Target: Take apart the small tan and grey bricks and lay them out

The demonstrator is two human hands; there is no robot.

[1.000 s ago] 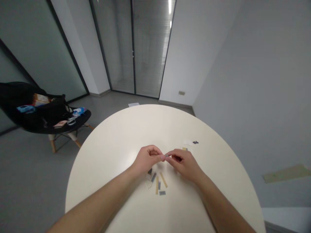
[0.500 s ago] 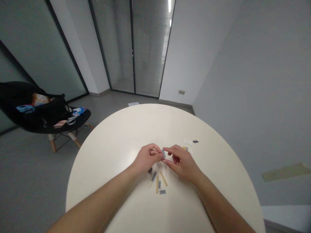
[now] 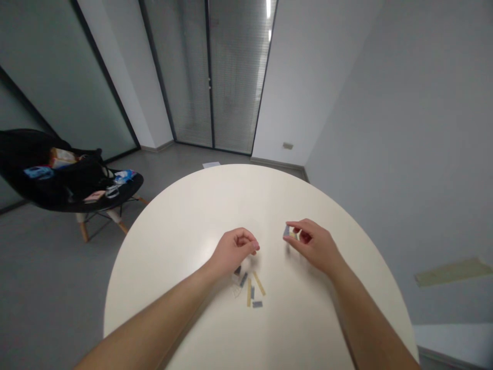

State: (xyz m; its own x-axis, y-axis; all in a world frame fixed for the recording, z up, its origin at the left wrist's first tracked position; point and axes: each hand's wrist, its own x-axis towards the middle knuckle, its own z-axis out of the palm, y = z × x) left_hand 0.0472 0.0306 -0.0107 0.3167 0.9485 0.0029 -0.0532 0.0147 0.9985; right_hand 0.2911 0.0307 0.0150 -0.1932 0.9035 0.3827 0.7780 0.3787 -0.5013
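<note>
My right hand pinches a small flat grey piece between thumb and fingertip, above the right part of the table. Behind its fingers a yellowish piece partly shows. My left hand hovers near the table's middle, thumb and fingers closed together, with nothing visible in them. Just below it lie a small dark piece, a grey-blue strip and clear scraps. Closer to me are two tan strips, a short grey piece and a grey rectangle.
The round white table fills the foreground. Left of it stands a black chair with wooden legs, holding a bag and packets. A glass door and a grey wall lie beyond.
Both hands were together at the grey piece. The right hand has carried it away to the right, and the left hand has let go and stayed nearly in place.
</note>
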